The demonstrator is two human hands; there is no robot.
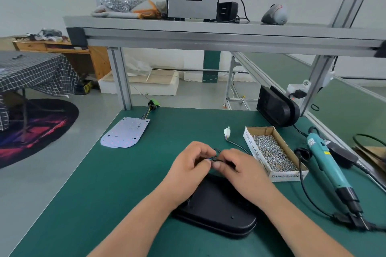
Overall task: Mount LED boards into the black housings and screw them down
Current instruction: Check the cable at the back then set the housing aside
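A black housing (217, 210) lies flat on the green mat (104, 183) right in front of me, partly under my wrists. Above its far end, my left hand (192, 162) and my right hand (236, 167) meet, and both pinch a thin black cable (215, 157) between fingertips. That cable runs right to a white connector (227, 132) lying on the mat. A pale LED board (125, 134) with coloured wires and a green plug lies at the far left of the mat. A second black housing (277, 106) leans upright at the back right.
An open cardboard box of small screws (273, 152) sits right of my hands. A teal electric screwdriver (330, 169) with its black cord lies along the right edge. An aluminium frame and shelf (208, 33) cross overhead, carrying a screw feeder and a bag of screws.
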